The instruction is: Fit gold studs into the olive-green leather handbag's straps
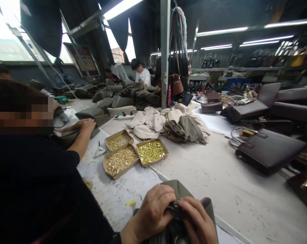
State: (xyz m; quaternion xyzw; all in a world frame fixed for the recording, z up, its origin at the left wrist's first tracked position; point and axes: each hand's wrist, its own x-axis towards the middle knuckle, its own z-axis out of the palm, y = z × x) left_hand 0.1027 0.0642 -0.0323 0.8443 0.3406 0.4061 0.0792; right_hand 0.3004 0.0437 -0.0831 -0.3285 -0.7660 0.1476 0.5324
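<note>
An olive-green bag [177, 188] lies at the table's near edge, in front of me. My left hand [155, 208] is closed on the bag's dark upper edge, thumb and fingers pinching it. Close beside it, my right hand [197, 218] grips the same edge, its fingertips almost meeting the left ones. What lies between the fingertips is too small and covered to make out. Beyond the bag stand three cardboard trays: one of gold-coloured studs [121, 161], one of brighter gold pieces [153, 151], and a smaller, part-filled one [119, 140].
At left a co-worker in a dark top [36, 189] handles another green bag [97, 117]. Pale fabric pieces [153, 122] and an olive bag [186, 128] lie mid-table. Dark brown handbags [272, 149] are piled at right. A metal post [165, 54] rises behind; another person [143, 74] sits farther back.
</note>
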